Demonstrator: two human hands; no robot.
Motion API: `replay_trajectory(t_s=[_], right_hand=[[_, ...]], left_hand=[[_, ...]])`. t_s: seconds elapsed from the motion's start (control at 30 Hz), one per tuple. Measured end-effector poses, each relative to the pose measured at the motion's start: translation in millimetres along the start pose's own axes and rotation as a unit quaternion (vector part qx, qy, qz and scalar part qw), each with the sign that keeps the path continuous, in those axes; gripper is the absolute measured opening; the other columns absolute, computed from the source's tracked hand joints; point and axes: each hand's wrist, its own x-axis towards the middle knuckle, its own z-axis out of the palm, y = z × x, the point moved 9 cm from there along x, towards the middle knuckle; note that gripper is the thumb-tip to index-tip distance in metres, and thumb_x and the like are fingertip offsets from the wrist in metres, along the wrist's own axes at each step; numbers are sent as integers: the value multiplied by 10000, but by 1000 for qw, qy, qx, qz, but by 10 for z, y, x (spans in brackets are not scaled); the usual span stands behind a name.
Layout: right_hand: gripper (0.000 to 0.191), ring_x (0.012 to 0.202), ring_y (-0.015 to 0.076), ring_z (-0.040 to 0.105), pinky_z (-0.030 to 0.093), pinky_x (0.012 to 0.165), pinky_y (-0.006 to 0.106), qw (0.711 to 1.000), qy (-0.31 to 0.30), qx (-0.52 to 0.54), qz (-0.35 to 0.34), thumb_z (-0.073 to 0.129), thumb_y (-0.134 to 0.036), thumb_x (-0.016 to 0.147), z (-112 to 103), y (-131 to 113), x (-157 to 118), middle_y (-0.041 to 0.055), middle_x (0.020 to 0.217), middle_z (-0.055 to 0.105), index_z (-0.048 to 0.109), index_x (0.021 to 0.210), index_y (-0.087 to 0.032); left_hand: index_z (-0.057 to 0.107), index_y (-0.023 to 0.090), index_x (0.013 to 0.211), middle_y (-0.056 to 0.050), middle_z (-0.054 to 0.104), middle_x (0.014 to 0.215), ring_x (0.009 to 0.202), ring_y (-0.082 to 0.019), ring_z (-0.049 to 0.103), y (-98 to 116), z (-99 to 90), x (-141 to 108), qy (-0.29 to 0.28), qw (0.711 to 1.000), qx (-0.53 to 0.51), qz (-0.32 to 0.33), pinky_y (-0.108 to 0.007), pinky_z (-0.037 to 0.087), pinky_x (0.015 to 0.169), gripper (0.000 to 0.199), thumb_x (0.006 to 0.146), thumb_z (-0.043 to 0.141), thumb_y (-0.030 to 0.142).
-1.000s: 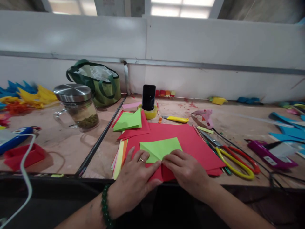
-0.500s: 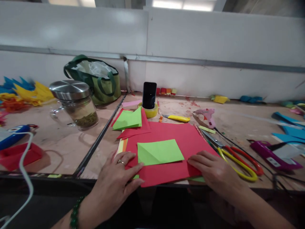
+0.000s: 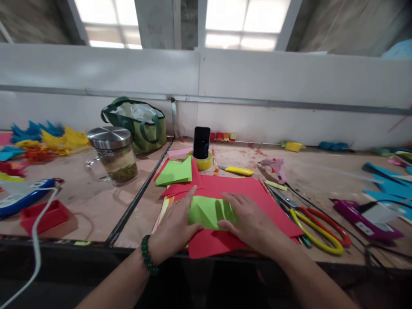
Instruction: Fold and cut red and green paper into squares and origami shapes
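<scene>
A creased light-green sheet of paper [image 3: 207, 210] lies on a larger red sheet [image 3: 222, 249] at the front edge of the table. My left hand [image 3: 175, 227] is at the green sheet's left edge, thumb and fingers spread apart. Over its right end is my right hand [image 3: 251, 221], fingers stretched out and casting a shadow on the paper. Whether the fingertips press on it I cannot tell. Behind my left hand, folded green paper [image 3: 174, 172] rests on smaller red pieces [image 3: 185, 188].
To the right are scissors [image 3: 317, 225], a pink glue gun [image 3: 275, 167] and a purple power strip [image 3: 367, 221]. A yellow utility knife [image 3: 238, 171] and a phone [image 3: 201, 141] on a tape roll [image 3: 204, 164] stand behind. A glass mug [image 3: 119, 165] and green bag [image 3: 146, 139] are left.
Both hands have moved from the red sheet's near sides inward to the green sheet's ends, fingers now more spread. The camera view has tilted up.
</scene>
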Motion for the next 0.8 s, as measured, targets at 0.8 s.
replay_trajectory(t_s=[0.8], right_hand=[[205, 1016, 237, 673, 501, 955, 446, 991, 56, 113, -32, 568, -142, 826, -79, 110, -550, 90, 1035, 735, 623, 1003, -230]], left_hand=[[636, 240, 937, -1, 687, 1148, 1162, -210, 558, 384, -164, -250, -43, 971, 101, 214, -522, 121, 1133, 406, 684, 463, -26]])
